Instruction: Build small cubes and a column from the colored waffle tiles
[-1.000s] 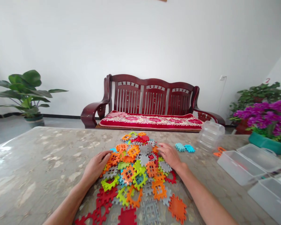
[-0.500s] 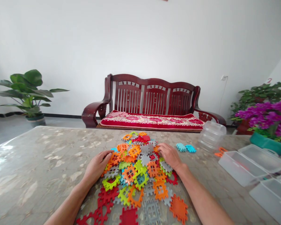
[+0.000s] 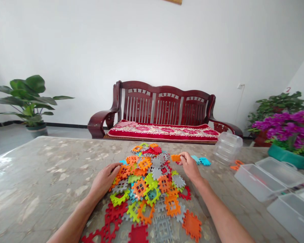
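The bench, a marbled surface, carries everything of concern; it runs the full width of the view.

The pile of tiles, interlocking plastic squares in red, orange, green, grey and blue, lies in a loose heap along the centre line. Its long axis runs from the near edge of the bench away toward the far edge, directly between the two forearms.

To the right of the heap stand clear plastic boxes, open and lidless, with a round clear container farther back. All are well apart from the heap and lie on the right hand's side.

The left hand rests palm down on the left flank of the heap, fingers flattened and spread over orange tiles. It grips nothing that can be made out.

The right hand is raised just off the far right edge of the heap, fingers pinched closed on one orange tile. The tile is held clear of the others and projects to the left of the fingertips, toward the heap.

Two blue tiles lie just beyond the right hand, partly hidden by it. The right hand is the nearer one to them and to the boxes; the left hand is well apart from both.
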`<state>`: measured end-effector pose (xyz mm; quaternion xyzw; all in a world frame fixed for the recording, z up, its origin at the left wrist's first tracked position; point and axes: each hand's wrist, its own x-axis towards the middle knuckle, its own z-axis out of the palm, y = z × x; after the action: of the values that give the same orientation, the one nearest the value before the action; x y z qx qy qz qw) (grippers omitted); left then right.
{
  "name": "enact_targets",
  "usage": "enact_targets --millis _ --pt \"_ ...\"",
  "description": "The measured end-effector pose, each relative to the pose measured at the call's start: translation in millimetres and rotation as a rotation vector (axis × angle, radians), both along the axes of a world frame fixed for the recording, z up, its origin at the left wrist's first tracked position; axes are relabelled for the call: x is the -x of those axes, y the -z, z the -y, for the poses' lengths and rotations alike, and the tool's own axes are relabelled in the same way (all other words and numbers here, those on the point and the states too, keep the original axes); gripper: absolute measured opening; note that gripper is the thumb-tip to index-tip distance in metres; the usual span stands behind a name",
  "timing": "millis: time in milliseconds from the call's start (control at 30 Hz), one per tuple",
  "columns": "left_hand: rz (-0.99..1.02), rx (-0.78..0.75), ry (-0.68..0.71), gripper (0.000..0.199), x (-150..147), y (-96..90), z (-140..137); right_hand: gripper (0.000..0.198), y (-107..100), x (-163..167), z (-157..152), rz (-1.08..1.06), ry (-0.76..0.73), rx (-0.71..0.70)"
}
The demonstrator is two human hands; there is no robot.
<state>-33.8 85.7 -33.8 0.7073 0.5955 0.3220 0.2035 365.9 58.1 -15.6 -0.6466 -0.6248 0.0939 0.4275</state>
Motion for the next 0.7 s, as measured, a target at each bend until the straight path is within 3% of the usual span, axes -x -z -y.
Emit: enact_targets --millis 167,300,567,700 --pt "-0.013 -0.005 -0.004 0.050 1 1.0 -1 0.036 4 -29 -6 0.043 0.179 0.051" --pt "-0.029 0.005 0.002 0.052 1 0.9 -2 0.035 5 -47 -2 0.135 0.227 0.151" --pt "-0.017 -0.006 0.003 0.052 2 4.3 -3 0.022 -9 -36 20 0.409 0.327 0.275" --pt "-0.010 -0.001 0.010 0.051 3 7.0 -4 0.022 -18 -32 27 0.387 0.286 0.357"
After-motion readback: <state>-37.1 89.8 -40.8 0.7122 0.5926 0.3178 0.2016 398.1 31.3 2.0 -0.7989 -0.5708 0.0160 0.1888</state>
